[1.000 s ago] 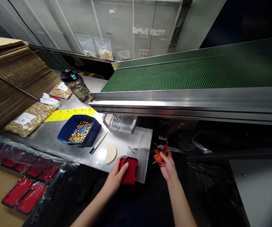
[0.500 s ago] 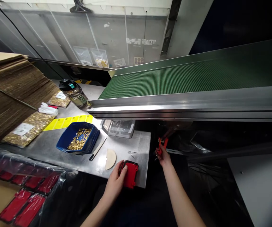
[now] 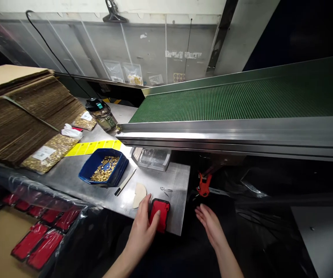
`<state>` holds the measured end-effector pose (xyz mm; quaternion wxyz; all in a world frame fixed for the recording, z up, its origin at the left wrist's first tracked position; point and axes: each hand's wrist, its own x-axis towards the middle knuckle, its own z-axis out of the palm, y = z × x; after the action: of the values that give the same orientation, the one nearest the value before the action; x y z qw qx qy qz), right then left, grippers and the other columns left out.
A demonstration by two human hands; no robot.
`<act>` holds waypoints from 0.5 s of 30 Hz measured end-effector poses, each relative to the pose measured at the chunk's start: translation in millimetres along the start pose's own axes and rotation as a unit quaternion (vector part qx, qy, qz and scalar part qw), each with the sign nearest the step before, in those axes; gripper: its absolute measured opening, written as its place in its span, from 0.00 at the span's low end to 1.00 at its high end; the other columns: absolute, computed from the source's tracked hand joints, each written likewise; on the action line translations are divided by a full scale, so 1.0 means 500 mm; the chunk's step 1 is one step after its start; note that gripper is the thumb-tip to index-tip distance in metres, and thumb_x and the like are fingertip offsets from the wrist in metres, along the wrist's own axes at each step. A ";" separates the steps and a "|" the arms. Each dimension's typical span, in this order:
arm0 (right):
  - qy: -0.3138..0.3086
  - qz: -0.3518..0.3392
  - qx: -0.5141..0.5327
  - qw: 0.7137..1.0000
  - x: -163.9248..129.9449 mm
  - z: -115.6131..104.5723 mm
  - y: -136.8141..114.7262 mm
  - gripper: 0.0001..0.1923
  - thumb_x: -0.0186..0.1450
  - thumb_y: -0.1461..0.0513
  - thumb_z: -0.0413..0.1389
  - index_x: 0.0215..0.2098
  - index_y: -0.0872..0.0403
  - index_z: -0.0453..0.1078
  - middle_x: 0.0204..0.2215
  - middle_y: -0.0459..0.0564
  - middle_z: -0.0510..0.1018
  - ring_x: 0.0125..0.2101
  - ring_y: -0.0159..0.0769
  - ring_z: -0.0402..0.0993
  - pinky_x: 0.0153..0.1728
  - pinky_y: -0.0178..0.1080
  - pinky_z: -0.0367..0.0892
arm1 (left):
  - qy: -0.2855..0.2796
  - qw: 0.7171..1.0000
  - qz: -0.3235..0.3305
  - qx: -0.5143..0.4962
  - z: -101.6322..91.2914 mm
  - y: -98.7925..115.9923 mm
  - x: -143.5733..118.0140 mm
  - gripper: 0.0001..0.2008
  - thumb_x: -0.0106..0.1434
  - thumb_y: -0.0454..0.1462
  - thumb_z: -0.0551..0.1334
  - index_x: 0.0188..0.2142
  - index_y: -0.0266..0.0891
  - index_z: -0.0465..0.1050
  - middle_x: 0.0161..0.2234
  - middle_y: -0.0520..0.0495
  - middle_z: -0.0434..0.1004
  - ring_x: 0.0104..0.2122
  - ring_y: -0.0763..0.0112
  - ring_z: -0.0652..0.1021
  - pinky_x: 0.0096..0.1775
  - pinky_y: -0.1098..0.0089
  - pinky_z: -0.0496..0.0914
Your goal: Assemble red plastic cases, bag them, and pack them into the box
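Note:
A red case with a black edge (image 3: 161,215) lies at the near right corner of the metal table. Over its left edge is my left hand (image 3: 143,224), thumb and fingers spread and not closed round it; whether the thumb touches the case I cannot tell. My right hand (image 3: 211,226) is in the air right of the table, fingers stretched out and nothing in them. Beyond it hangs an orange-handled tool (image 3: 204,186), apart from the fingers; its exact kind is unclear. Behind the case are small metal pieces (image 3: 165,190) and a notched beige disc (image 3: 139,195).
A blue bin (image 3: 87,168) of small brass-coloured parts stands on the metal table (image 3: 178,179), near a black-and-white pen-like tool (image 3: 125,182). A green conveyor (image 3: 201,102) rises rightward. Stacked cardboard (image 3: 24,112) is left; red cases (image 3: 46,247) fill a lined box below.
My right hand has let go of the orange-handled tool and drawn back toward me. My left hand has loosened from the red case, its fingers spreading. The view has shifted left.

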<state>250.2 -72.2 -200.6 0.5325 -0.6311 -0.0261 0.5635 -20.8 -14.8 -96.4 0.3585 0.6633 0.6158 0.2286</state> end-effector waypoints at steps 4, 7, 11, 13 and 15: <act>-0.017 -0.032 -0.080 0.996 -0.084 -0.041 0.016 0.37 0.46 0.40 0.73 0.44 0.56 0.78 0.32 0.51 0.83 0.31 0.41 0.80 0.33 0.38 0.76 | 0.018 0.995 0.088 0.039 -0.040 0.026 0.126 0.15 0.75 0.44 0.53 0.51 0.41 0.73 0.50 0.41 0.78 0.52 0.59 0.78 0.55 0.59 0.74; -0.034 -0.043 -0.121 0.991 -0.098 -0.039 0.012 0.33 0.44 0.39 0.72 0.36 0.55 0.79 0.26 0.50 0.81 0.27 0.41 0.79 0.29 0.39 0.75 | 0.001 0.993 0.089 0.077 -0.052 0.050 0.285 0.12 0.74 0.42 0.57 0.42 0.39 0.77 0.42 0.45 0.81 0.45 0.63 0.80 0.51 0.59 0.75; -0.041 -0.066 -0.151 0.986 -0.099 -0.016 -0.002 0.33 0.42 0.38 0.71 0.32 0.54 0.78 0.24 0.50 0.79 0.25 0.42 0.78 0.27 0.39 0.74 | -0.015 0.990 0.047 0.133 -0.041 0.070 0.460 0.13 0.71 0.42 0.65 0.49 0.36 0.75 0.50 0.42 0.78 0.48 0.60 0.79 0.51 0.53 0.76; -0.035 -0.078 -0.157 0.984 -0.109 -0.010 -0.006 0.33 0.42 0.37 0.71 0.32 0.53 0.78 0.24 0.50 0.79 0.25 0.42 0.78 0.27 0.40 0.74 | -0.024 0.988 0.022 0.150 -0.035 0.071 0.503 0.15 0.70 0.42 0.65 0.51 0.36 0.74 0.51 0.41 0.77 0.48 0.59 0.79 0.50 0.54 0.77; -0.022 -0.089 -0.160 0.983 -0.123 -0.011 -0.006 0.33 0.43 0.36 0.70 0.32 0.53 0.78 0.24 0.50 0.79 0.24 0.42 0.78 0.27 0.40 0.74 | -0.027 0.987 0.005 0.156 -0.033 0.066 0.520 0.15 0.70 0.42 0.65 0.52 0.37 0.74 0.52 0.41 0.77 0.49 0.59 0.79 0.50 0.54 0.77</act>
<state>233.6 -113.0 -157.5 0.4723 -0.6906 -0.1834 0.5162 24.3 243.9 -96.8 0.2659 0.7202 0.6307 0.1132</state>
